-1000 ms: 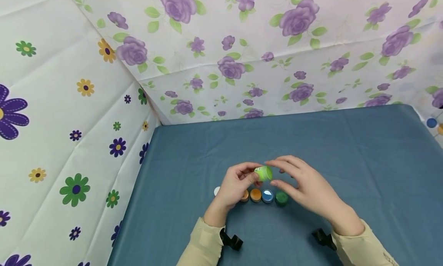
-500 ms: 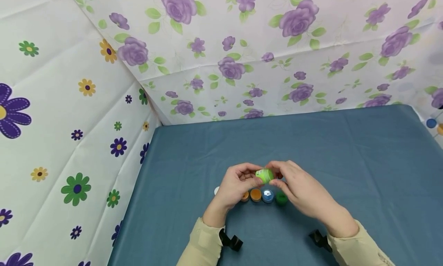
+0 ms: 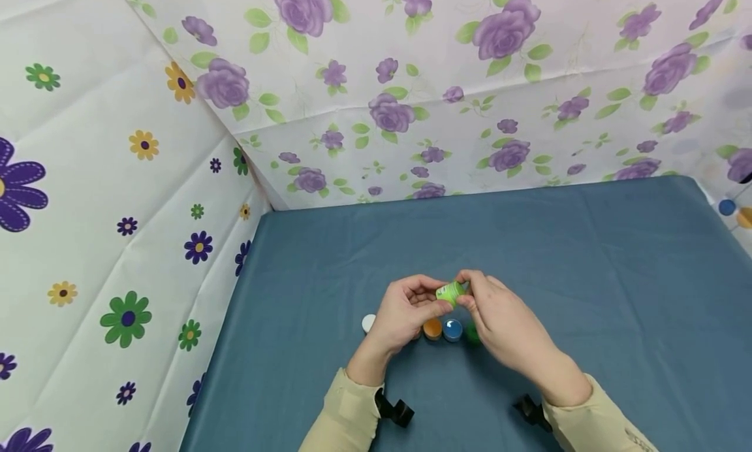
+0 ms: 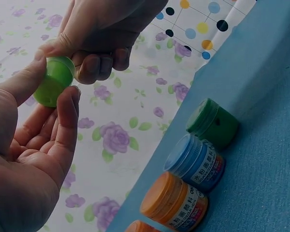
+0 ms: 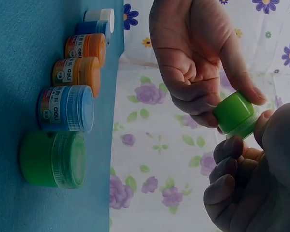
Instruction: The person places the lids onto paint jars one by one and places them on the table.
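A small light-green paint jar is held above the table between both hands. My left hand pinches its body between thumb and fingers. On the lid end, my right hand grips with thumb and curled fingers, as the right wrist view shows on the light-green jar. Below stands a row of paint jars: a dark green jar, a blue jar, an orange jar and others. In the head view the left hand hides part of the row.
The row ends at a white-lidded jar beside a darker blue jar. A blue cloth covers the table. Flowered sheets hang at the back and left. Black wrist mounts sit on both sleeves.
My right hand has come in from the right, and its fingers have closed on the jar's lid end. The left hand keeps its hold, almost in the same place.
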Demonstrator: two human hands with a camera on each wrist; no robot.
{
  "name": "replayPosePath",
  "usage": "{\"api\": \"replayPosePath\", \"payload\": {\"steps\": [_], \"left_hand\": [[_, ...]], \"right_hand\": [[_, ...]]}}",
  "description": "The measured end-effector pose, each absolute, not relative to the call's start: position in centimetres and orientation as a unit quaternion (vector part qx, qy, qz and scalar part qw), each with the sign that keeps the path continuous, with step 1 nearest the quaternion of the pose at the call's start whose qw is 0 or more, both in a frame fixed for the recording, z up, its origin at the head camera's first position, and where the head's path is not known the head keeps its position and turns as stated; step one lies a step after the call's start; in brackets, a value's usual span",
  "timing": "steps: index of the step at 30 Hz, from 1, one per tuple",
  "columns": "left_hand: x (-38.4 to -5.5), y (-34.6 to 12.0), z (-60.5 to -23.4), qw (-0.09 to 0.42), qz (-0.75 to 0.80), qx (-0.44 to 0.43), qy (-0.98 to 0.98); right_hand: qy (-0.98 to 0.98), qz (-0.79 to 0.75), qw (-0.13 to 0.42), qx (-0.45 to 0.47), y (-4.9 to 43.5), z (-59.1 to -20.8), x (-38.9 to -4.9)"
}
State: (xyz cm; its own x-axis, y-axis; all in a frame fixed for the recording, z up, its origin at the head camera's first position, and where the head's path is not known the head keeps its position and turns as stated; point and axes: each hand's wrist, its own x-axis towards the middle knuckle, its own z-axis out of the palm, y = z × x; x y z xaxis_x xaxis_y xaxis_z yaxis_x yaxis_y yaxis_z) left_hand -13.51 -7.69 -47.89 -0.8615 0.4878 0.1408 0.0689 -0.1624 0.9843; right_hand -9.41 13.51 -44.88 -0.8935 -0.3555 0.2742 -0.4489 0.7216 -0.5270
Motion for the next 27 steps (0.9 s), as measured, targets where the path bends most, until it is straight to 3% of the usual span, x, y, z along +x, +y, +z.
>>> {"api": "replayPosePath", "payload": {"steps": [13, 22, 27], "left_hand": [[-13.6, -9.2, -46.5, 0.18, 0.652, 0.209, 0.706], [-13.5, -17.7, -45.6, 0.049, 0.531, 0.187, 0.825], [-12.7, -22.6, -47.1, 0.039, 0.483, 0.103, 0.869]], "right_hand": [[-0.921, 0.314, 0.05, 0.225, 14.0, -44.7, -9.5], [-0.932, 0.325, 0.036, 0.154, 17.6, -44.2, -9.5], [-0.939, 0.318, 0.018, 0.129, 20.1, -44.3, -9.8]]}}
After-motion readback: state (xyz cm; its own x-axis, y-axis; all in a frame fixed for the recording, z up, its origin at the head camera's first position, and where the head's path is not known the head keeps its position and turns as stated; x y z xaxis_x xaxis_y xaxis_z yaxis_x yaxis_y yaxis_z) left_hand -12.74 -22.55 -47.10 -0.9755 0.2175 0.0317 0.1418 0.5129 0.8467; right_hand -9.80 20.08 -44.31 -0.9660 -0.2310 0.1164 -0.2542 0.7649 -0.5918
